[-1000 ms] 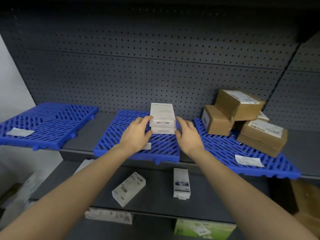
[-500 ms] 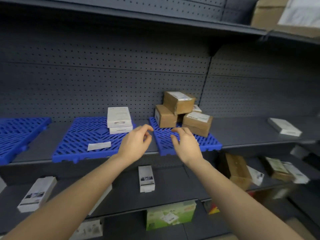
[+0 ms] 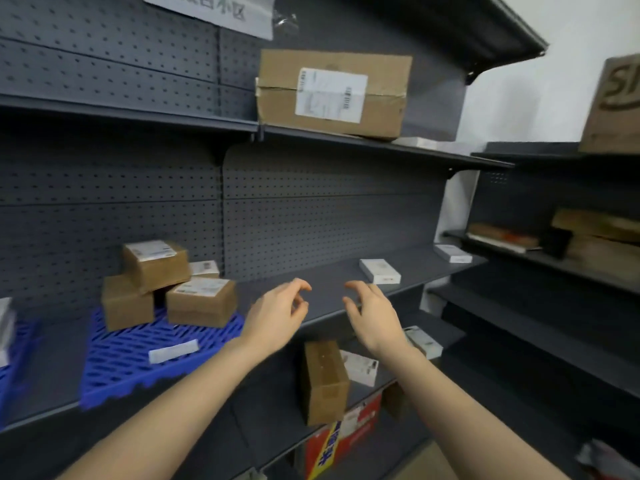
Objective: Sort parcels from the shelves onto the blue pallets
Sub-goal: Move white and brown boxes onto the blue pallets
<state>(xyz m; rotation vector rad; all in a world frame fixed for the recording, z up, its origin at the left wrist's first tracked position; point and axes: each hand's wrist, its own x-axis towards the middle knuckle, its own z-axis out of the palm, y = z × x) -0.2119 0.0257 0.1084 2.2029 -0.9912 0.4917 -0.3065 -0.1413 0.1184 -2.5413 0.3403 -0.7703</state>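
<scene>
Forearms reach in from the bottom edge, both bare. Left hand (image 3: 277,317) and right hand (image 3: 375,318) hover side by side, near each other but apart, in front of the middle shelf (image 3: 415,268). Both hold nothing. Left fingers (image 3: 298,285) are loosely curled, with thumb and index apart. Right fingers (image 3: 358,286) are curled the same way, tips pointing toward the left hand. Neither hand touches a shelf or a parcel.

Lower shelf (image 3: 266,400), below the hands: brown box (image 3: 323,382) stands on end near the front edge. White parcel (image 3: 362,367) sits just beside it on the right. Second white parcel (image 3: 424,342) is further right, partly hidden by the right wrist. Red carton (image 3: 341,434) is under that shelf, print too blurred to read.

Middle shelf, left of the hands: blue pallet (image 3: 138,365) with a white slip (image 3: 173,350) lying near its front. Stack (image 3: 162,289) of small brown parcels with white labels sits at the pallet's back: two on the pallet, one tilted on top, a fourth behind mostly hidden. Far-left pallet (image 3: 17,362) is cut by the frame and blurred, with something white on it.

Same shelf, right of the hands: flat white box (image 3: 379,270) lies near the right hand, not touching it. Far white box (image 3: 452,252) lies at the shelf's end.

Top shelf (image 3: 433,150) carries a big box (image 3: 332,93), labelled, with dented corners. Paper sign (image 3: 214,12) hangs on the pegboard above. Side rack (image 3: 554,265) on the right holds blurred brown items.
</scene>
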